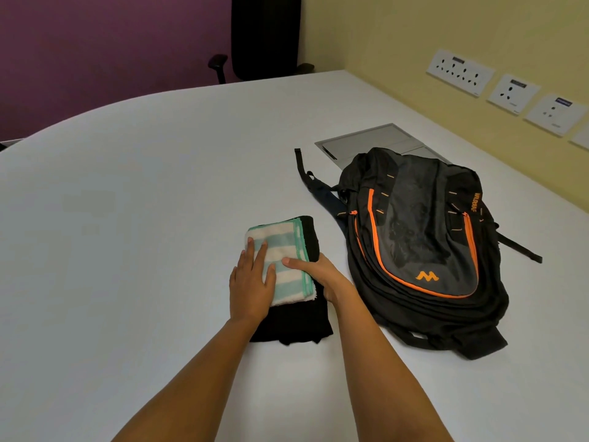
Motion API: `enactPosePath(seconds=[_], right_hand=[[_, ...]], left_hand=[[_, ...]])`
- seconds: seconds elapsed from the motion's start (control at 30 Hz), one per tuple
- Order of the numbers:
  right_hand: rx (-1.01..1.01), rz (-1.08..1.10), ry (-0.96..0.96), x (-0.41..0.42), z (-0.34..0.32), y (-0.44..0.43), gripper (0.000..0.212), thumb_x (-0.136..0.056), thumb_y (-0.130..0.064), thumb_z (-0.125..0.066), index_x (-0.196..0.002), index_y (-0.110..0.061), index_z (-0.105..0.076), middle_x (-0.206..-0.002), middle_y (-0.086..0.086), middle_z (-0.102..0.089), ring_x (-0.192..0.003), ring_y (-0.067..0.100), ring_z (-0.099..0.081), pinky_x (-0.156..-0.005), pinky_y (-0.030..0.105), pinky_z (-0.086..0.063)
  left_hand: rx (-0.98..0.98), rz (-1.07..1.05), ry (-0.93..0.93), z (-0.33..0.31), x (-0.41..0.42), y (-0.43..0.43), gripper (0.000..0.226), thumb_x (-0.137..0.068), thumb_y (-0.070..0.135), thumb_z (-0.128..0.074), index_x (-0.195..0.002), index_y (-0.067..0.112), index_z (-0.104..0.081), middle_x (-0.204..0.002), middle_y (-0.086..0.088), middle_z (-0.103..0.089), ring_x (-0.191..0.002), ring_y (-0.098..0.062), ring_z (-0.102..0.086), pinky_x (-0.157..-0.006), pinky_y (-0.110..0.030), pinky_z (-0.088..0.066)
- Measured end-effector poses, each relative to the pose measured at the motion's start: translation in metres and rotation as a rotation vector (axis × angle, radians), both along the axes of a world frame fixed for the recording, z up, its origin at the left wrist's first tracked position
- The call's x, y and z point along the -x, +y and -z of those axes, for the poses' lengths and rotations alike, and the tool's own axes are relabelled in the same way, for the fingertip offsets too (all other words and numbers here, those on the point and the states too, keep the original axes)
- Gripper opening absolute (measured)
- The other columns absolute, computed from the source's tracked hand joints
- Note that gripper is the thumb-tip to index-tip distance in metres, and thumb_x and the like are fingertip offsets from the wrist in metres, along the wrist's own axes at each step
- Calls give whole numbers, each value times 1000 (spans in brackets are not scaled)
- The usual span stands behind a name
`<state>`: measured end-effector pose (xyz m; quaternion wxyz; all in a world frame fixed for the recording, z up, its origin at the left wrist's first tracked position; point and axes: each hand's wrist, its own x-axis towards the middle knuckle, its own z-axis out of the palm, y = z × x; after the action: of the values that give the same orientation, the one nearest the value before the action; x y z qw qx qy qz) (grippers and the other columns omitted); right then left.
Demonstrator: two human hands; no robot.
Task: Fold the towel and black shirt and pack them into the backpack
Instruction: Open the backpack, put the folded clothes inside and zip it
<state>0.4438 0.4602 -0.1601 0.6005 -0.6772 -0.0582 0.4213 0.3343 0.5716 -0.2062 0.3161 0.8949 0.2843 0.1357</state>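
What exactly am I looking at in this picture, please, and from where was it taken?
There is no machine here: a person wears a camera on the head, looking forward and down at their own bare hands. On the white table lies a folded striped towel, stacked on a folded black shirt. The left hand rests flat on the towel; the right hand grips the stack's right edge, thumb on top. A black and orange backpack lies to the right, apparently zipped shut. Behind it is a grey panel.
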Motion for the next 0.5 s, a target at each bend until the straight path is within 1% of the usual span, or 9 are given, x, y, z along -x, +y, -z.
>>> enactPosePath(seconds=[0.13, 0.23, 0.3, 0.4, 0.47, 0.5], right_hand=[[-69, -21, -85, 6, 1, -2, 48, -75, -17, -79, -119, -18, -60, -110, 3, -69, -101, 16, -66, -82, 26, -56], [-104, 26, -95, 9, 4, -6, 49, -74, -13, -79, -119, -16, -61, -110, 5, -70, -101, 19, -67, -79, 26, -56], [-118, 45, -92, 9, 2, -10, 49, -74, -11, -79, -119, -14, -62, -111, 7, -70, -100, 20, -68, -76, 27, -56], [-129, 45, -98, 6, -9, -18, 43, -75, -10, -78, -115, -16, -64, -109, 7, -71, -98, 20, -68, -77, 29, -56], [-132, 59, -119, 1, -21, -26, 40, -75, -9, -77, -111, -19, -65, -108, 5, -71, -99, 20, -68, -82, 31, -56], [-139, 62, -141, -1, -28, -32, 41, -74, -10, -78, -111, -20, -64, -109, 4, -71, -100, 21, -68, -85, 33, -55]], left_hand=[[-15, 17, 18, -1, 2, 2, 63, -91, 50, -16, -151, 31, -9, -160, 4, -4, -146, -20, -16, -118, -43, -20], [-35, 45, 54, -5, 3, 1, 65, -89, 51, -15, -151, 31, -9, -160, 4, -3, -147, -19, -14, -119, -41, -19], [-36, 63, 38, -11, 2, 0, 65, -89, 51, -16, -150, 30, -14, -160, 4, -6, -145, -19, -19, -118, -40, -22], [-15, 54, -95, -27, 3, -5, 58, -92, 45, -22, -146, 28, -32, -157, 4, -21, -140, -18, -31, -114, -37, -27], [31, 21, -219, -41, 2, -11, 52, -94, 41, -26, -140, 25, -43, -152, 4, -33, -135, -17, -39, -113, -38, -32], [55, 13, -274, -49, 0, -14, 51, -94, 39, -27, -139, 24, -46, -149, 4, -38, -133, -17, -42, -112, -38, -33]])
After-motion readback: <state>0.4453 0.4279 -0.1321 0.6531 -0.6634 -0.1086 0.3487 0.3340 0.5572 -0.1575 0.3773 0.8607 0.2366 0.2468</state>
